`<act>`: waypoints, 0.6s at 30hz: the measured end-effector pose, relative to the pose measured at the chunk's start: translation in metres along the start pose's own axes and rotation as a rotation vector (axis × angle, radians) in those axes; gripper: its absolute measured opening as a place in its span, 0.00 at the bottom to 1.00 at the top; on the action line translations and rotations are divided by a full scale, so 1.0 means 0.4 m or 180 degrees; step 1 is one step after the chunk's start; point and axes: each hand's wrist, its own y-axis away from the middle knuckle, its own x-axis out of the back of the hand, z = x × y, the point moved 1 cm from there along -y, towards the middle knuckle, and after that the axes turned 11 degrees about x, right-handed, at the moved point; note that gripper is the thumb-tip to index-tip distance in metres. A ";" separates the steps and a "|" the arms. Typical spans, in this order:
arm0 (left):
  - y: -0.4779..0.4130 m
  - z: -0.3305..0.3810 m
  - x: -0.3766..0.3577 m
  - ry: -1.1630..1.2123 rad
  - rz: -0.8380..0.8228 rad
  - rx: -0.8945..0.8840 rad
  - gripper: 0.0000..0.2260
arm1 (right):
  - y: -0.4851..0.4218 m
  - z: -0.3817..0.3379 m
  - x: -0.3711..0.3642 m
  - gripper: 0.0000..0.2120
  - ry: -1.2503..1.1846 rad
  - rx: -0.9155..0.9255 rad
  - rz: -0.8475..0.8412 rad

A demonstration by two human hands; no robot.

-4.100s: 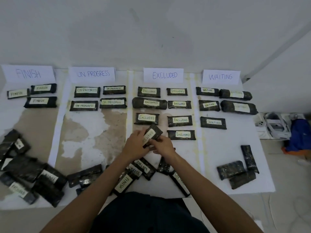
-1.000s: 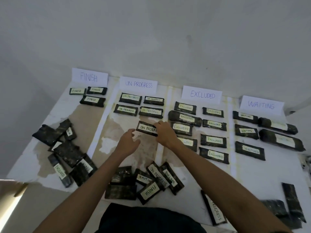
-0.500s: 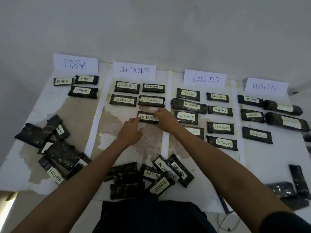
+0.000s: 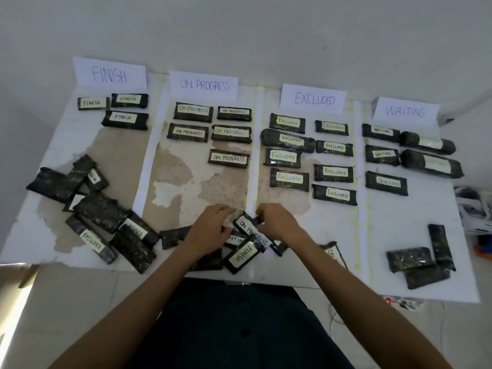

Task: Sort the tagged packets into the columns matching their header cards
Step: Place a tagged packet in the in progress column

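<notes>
You left the black wrapped "ON PROGRESS" packet [image 4: 229, 158] in its column; your hands moved back to the near pile, where your right hand [image 4: 277, 222] now pinches another dark "ON PROGRESS" packet [image 4: 250, 231].

The work surface is a white sheet [image 4: 399, 222] laid flat against a plain pale wall [image 4: 239, 27]. The sheet's coating is worn through in the left and centre areas, exposing a brown patch [image 4: 221, 187] with irregular edges. Pale strips [image 4: 254, 155] run front to back across the sheet and divide it. Right of the sheet, a white device [image 4: 474, 209] lies on the floor; its type cannot be determined. Just below it sits a blue and orange item [image 4: 486, 242], cut off by the frame edge. Near the sheet's front right corner, a white cable [image 4: 332, 319] lies on the pale floor [image 4: 53, 302], beside a small red light [image 4: 388, 301].
</notes>
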 end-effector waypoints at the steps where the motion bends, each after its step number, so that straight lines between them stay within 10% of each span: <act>1: 0.022 0.001 -0.019 -0.0075 0.0018 -0.0087 0.23 | 0.022 0.006 -0.018 0.14 -0.0029 -0.0098 0.0027; 11: 0.081 -0.005 -0.110 -0.0826 -0.0196 -0.0108 0.33 | 0.047 0.003 -0.060 0.09 -0.0085 -0.0317 0.0260; 18: 0.034 0.021 -0.032 -0.0830 0.0662 -0.0541 0.34 | 0.014 -0.003 0.025 0.06 -0.1176 -0.0378 0.0691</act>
